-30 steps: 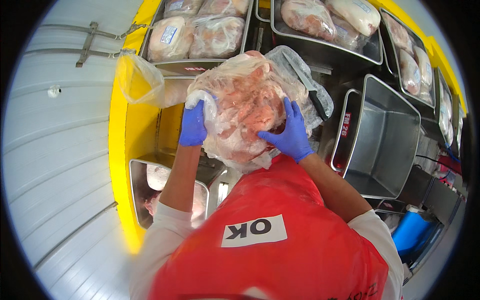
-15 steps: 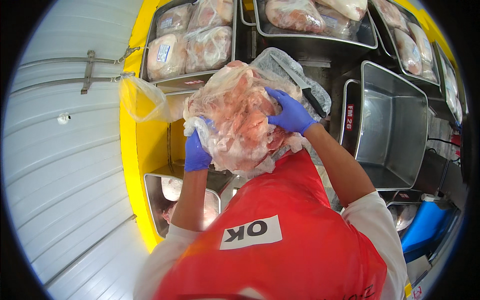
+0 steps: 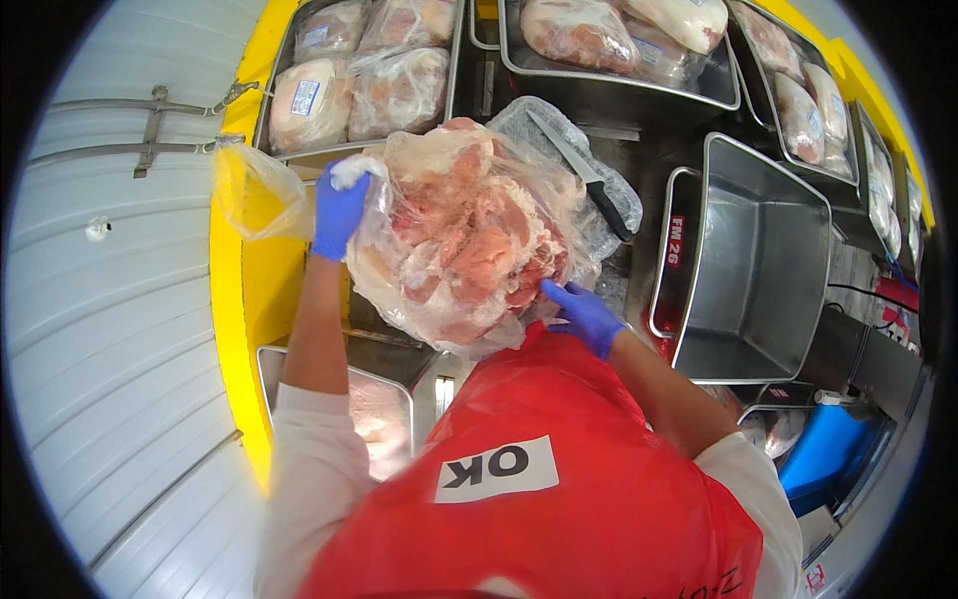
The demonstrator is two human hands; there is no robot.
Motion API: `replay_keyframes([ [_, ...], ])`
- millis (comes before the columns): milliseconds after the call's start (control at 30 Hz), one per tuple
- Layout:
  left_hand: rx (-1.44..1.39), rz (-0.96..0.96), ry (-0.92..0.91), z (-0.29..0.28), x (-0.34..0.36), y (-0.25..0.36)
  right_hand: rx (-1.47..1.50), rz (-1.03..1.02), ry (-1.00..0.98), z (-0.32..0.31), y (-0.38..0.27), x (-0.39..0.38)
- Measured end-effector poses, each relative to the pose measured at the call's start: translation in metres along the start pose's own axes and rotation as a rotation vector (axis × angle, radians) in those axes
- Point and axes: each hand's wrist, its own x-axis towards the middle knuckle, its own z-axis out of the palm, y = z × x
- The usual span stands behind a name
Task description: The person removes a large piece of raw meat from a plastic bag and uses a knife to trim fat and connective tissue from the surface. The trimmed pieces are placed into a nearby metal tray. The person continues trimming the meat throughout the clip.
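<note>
A large lump of raw pink meat [image 3: 469, 250] in loose, torn clear plastic lies in front of me at the centre. My left hand [image 3: 339, 210], in a blue glove, grips the bunched plastic wrap [image 3: 374, 190] at the upper left of the lump. My right hand [image 3: 584, 314], also gloved, holds the lower right edge of the meat, some fingertips hidden beneath it. A long knife [image 3: 594, 190] with a black handle rests on crumpled plastic [image 3: 624, 215] behind the meat on the right.
Steel tubs with bagged meat [image 3: 309, 110] line the back and right. An empty steel tub [image 3: 758, 260] stands right of me. A yellow frame [image 3: 230, 329] runs along the left, with a hanging plastic bag [image 3: 259, 200]. Another meat tub [image 3: 379, 419] is lower left.
My left hand has moved up and left with the plastic. My right hand has moved down from atop the meat to its lower edge. The lump's top is more exposed.
</note>
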Motion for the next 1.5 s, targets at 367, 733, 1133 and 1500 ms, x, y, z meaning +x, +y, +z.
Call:
replay_keyframes([
  [367, -0.177, -0.575, -0.107, -0.026, -0.014, -0.016, 0.006, -0.299, 0.062, 0.023, -0.035, 0.018],
  [733, 0.099, -0.584, 0.275, -0.032, -0.183, -0.007, -0.615, -0.608, 0.365, 0.018, -0.158, 0.088],
  [1133, -0.258, -0.432, 0.352, -0.021, -0.157, 0.058, -1.505, -0.897, 0.850, -0.089, -0.094, 0.100],
  [1500, -0.195, -0.242, 0.074, 0.008, -0.058, 0.034, -1.063, -0.716, 0.710, -0.105, -0.080, 0.057],
])
